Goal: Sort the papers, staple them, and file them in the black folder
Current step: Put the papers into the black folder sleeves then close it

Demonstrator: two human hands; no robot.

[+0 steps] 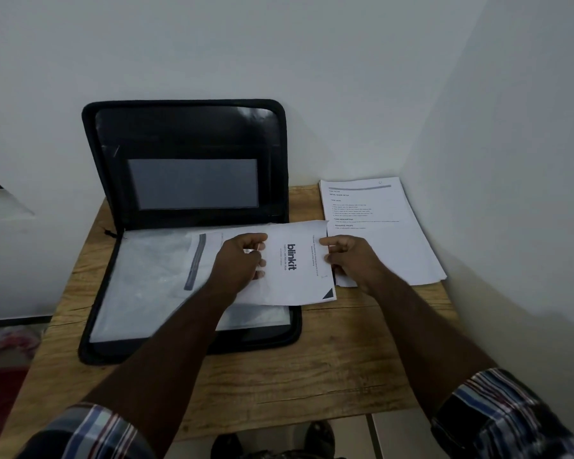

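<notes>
Both my hands are on the blinkit sheet [292, 260], which I hold over the right part of the open black folder [186, 154]. My left hand [237, 260] grips its left part, fingers curled under and over the paper; my right hand [352, 256] pinches the right edge, thumb on top. The folder lies on the wooden table [312, 376], lid propped against the wall, with a clear sleeve [146, 276] on its lower half that looks to hold another printed page already. The remaining paper stack [378, 226] sits to the right, by the wall corner.

Risks, as I judge them: no stapler in view, so this sheet may get filed unstapled. The sheet is limp and overhangs the folder's right edge; pushed in askew, it could crease or catch on the sleeve opening. My right forearm hangs close to the stack and could sweep pages off the table.
</notes>
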